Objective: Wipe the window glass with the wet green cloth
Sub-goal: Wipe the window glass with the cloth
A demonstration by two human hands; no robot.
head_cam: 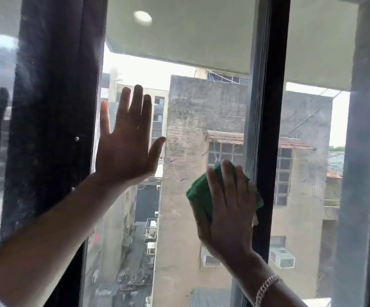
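The window glass [179, 129] fills the middle of the head view, with small blue marks on it around its centre. My right hand [226, 209] presses a folded green cloth [198, 191] flat against the glass near the pane's right edge, beside the dark frame. The cloth shows above and to the left of my fingers and at the hand's right side. My left hand [126, 140] rests flat on the glass at the pane's left edge, fingers spread and pointing up, holding nothing.
A wide dark frame post [51, 129] stands left of the pane and a narrower dark post [270, 129] right of it. A second pane [312, 173] lies further right. Buildings and an alley show outside. A chain bracelet [266, 286] is on my right wrist.
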